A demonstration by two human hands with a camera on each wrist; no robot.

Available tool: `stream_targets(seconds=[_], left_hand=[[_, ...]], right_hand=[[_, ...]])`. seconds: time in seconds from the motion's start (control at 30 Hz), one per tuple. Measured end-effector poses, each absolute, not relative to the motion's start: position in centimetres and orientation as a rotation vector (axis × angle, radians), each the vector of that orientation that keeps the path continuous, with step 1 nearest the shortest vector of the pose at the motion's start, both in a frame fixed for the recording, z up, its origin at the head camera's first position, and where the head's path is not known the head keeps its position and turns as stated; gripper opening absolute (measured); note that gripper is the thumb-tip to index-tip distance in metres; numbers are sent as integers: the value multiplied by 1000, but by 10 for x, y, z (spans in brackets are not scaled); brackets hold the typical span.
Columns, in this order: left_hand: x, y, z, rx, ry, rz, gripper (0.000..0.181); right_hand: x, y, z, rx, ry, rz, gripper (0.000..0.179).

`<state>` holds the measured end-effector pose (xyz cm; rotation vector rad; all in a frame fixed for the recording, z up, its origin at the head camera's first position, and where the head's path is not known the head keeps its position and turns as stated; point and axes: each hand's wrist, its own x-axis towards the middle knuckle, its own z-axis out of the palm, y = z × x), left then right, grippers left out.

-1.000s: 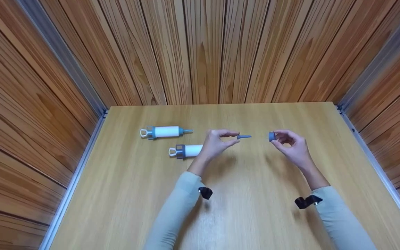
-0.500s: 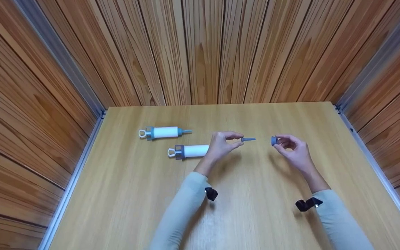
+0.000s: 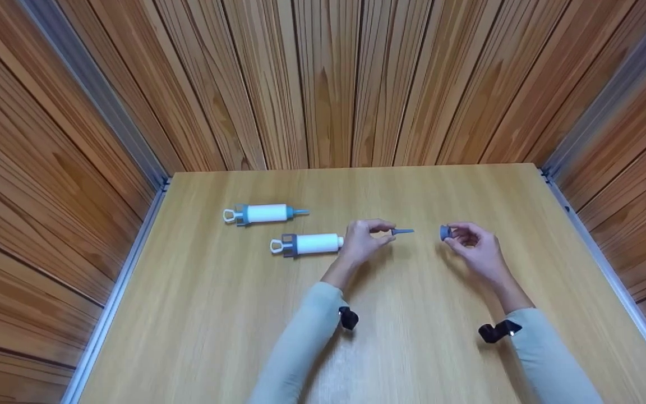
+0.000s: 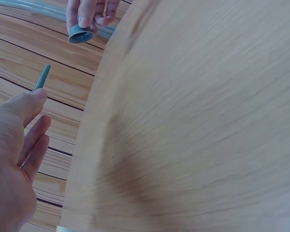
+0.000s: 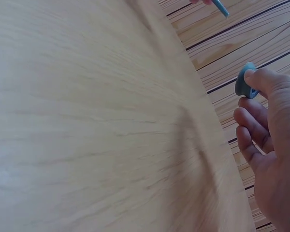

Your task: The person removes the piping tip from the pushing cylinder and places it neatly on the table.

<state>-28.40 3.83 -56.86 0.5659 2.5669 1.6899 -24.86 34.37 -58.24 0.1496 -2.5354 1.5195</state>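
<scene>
My left hand (image 3: pixel 361 242) pinches a slim blue-grey tapered nozzle (image 3: pixel 403 231) between thumb and fingertips, its narrow end pointing right. In the left wrist view the nozzle (image 4: pixel 43 76) juts up past the thumb, its base hidden by the fingers. To the right, my right hand (image 3: pixel 479 251) pinches a short blue-grey ring-shaped cap (image 3: pixel 445 233) by its edge. The cap (image 5: pixel 245 81) flares at one side and has a hole, as the right wrist view shows. Nozzle and cap are apart, both held above the table.
Left of my left hand a large syringe (image 3: pixel 317 243) with white barrel, dark collar and loop handle lies on the wooden table (image 3: pixel 401 348). Behind it lies a similar syringe (image 3: pixel 267 213) with lighter blue fittings and a nozzle. Wood-plank walls (image 3: pixel 334 84) enclose the back and sides.
Both hands have shifted slightly right and nearer to me, the left hand more, still holding nozzle and cap. The front end of the nearer syringe's barrel has come into view.
</scene>
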Motion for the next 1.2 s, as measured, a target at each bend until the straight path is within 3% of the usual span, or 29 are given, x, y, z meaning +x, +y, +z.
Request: stream_targets(seconds=[1.2], left_hand=[[-286,44,-602,496,2741,1387,22]], right_hand=[[-242,359,-589,101,-2790,1380,35]])
